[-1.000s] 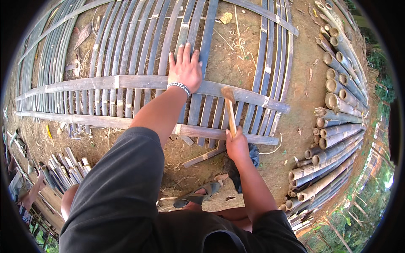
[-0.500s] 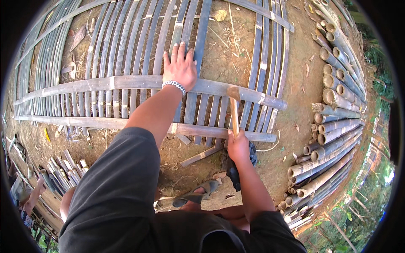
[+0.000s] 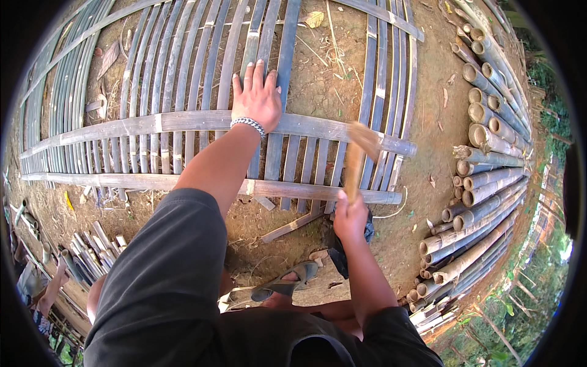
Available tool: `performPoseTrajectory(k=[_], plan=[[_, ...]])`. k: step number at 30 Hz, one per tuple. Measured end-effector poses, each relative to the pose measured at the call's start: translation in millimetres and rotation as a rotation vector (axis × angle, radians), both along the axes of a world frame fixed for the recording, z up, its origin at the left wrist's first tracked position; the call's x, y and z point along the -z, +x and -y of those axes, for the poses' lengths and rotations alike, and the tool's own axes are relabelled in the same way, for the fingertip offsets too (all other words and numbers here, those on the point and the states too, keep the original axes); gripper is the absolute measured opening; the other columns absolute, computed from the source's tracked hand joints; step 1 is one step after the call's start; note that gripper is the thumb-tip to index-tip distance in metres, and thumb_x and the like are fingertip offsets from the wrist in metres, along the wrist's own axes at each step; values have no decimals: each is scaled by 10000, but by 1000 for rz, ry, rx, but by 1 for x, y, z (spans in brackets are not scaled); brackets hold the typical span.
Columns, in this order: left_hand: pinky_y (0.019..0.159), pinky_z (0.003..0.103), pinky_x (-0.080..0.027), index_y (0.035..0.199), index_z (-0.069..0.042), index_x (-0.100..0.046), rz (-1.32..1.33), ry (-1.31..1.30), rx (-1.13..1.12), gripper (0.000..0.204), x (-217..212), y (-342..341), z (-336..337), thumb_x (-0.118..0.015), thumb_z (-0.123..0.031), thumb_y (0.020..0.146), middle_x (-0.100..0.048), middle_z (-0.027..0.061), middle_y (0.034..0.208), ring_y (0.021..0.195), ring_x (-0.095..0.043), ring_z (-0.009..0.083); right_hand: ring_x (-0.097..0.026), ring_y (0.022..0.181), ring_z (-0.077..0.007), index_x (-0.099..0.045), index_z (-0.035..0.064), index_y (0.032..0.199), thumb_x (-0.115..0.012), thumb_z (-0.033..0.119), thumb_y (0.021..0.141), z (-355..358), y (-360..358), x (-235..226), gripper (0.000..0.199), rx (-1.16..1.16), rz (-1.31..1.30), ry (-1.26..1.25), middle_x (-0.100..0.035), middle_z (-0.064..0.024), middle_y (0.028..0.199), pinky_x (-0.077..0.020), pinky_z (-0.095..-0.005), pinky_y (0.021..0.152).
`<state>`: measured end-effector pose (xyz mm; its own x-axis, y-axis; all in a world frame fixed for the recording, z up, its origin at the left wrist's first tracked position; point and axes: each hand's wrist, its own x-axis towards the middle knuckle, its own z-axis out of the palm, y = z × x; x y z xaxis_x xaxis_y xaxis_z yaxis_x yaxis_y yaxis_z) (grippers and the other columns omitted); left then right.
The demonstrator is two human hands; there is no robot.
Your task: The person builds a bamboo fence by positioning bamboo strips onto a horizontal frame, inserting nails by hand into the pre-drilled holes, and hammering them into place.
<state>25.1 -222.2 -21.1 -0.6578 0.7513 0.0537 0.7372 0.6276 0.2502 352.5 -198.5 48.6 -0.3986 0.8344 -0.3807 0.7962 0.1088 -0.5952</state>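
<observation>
My left hand [image 3: 257,103] lies flat with its fingers spread on the bamboo slats [image 3: 286,55], a chain bracelet round its wrist. Under its heel runs a long split-bamboo crosspiece [image 3: 202,120], lying across the slats. My right hand [image 3: 351,220] is wrapped round the wooden handle of a hammer [image 3: 354,162]. The hammer's brown head, smeared by motion, is over the right part of the crosspiece; whether it touches cannot be told. Nearer to me, a second bamboo crosspiece [image 3: 153,181] runs along the slat ends. No nail is discernible.
Bamboo poles [image 3: 483,189] are stacked along the right. At the lower left are a bundle of split bamboo [image 3: 92,248] and another person's arm [image 3: 52,287]. A sandalled foot [image 3: 287,278] and a black plastic bag [image 3: 338,260] are on the dirt below the frame.
The hammer's head has shifted to the right and its handle has tilted, with my right hand moving slightly right. My left hand stays pressed on the same slats.
</observation>
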Motion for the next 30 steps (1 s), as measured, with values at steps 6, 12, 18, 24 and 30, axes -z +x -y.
performPoseTrajectory(k=[6, 12, 18, 24, 30], plan=[[1240, 629, -184, 1479, -100, -480, 0, -3, 16, 489, 2, 10, -9, -437, -326, 1047, -323, 185, 1637, 1549, -243, 367, -707, 828, -443, -624, -48, 1033, -602, 385, 1024, -5, 20, 28, 433, -122, 125, 127, -696, -265, 832, -558, -485, 750], [1241, 621, -176, 1475, -103, -493, 1, -34, 7, 483, -1, 4, -4, -433, -326, 1051, -321, 181, 1636, 1551, -237, 360, -682, 712, -280, -611, -12, 1032, -585, 398, 1044, -23, 13, -11, 412, 97, 1, 28, -644, -173, 727, -548, -418, 670], [1252, 609, -172, 1484, -105, -485, 20, -47, 11, 488, -6, 13, -10, -434, -324, 1051, -312, 171, 1645, 1556, -233, 347, -700, 785, -343, -627, -56, 1035, -602, 397, 1032, -20, 22, 24, 453, 35, -84, 171, -656, -238, 769, -560, -439, 740], [1252, 606, -176, 1489, -113, -482, 2, -54, 1, 487, -2, 6, -5, -429, -326, 1053, -308, 162, 1652, 1557, -235, 347, -688, 772, -400, -629, -62, 1012, -612, 381, 1026, -19, 21, 10, 443, 164, -35, 60, -660, -248, 779, -545, -458, 715], [1247, 611, -178, 1479, -112, -492, 5, -39, 5, 480, 0, 10, -7, -434, -321, 1051, -317, 167, 1647, 1553, -239, 348, -654, 755, -443, -648, -31, 979, -663, 351, 1002, -19, 46, 46, 383, 113, 83, 126, -649, -231, 793, -534, -477, 716]])
